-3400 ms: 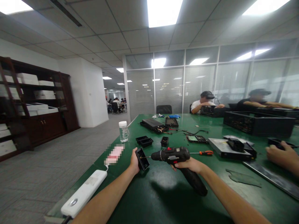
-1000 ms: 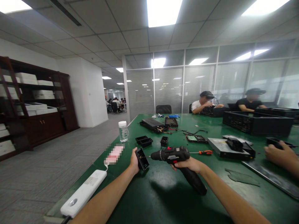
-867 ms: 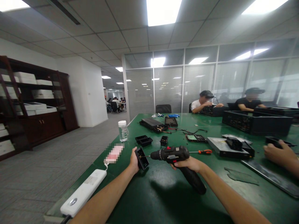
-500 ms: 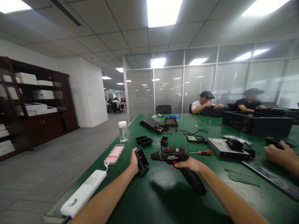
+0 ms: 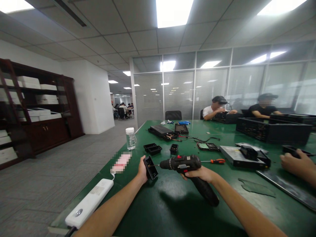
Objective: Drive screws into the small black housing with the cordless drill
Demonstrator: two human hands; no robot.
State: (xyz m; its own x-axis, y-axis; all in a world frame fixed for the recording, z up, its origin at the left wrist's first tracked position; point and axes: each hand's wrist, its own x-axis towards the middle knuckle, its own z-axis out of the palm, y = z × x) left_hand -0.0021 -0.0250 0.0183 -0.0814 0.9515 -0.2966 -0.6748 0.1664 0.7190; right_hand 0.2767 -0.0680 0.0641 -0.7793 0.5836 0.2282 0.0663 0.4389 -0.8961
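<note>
My left hand (image 5: pixel 142 171) is closed around a small black plastic box (image 5: pixel 152 172), held tilted above the green table with its open side facing right. In my right hand (image 5: pixel 202 173) is a black cordless drill (image 5: pixel 181 162), fingers wrapped around its grip below the red switch. The thin bit of the drill points left and reaches into the box; whether it touches a screw inside is too small to tell. Beyond the box stand more black trays (image 5: pixel 153 149) and a small black box (image 5: pixel 174 149). An orange-handled screwdriver (image 5: pixel 217 161) lies behind the drill.
On the green table (image 5: pixel 138 217) are a white power strip (image 5: pixel 90 202), a clear bottle (image 5: pixel 130 140) and a circuit-board part (image 5: pixel 207 146). A silver drive (image 5: pixel 243 158) and a black case (image 5: pixel 273 131) stand on the right. A co-worker's hand (image 5: pixel 297 161) is at the right edge.
Both my hands, the box and the drill stay nearly in place. Since the earliest frame, the far-right co-worker has drawn their outstretched arms back.
</note>
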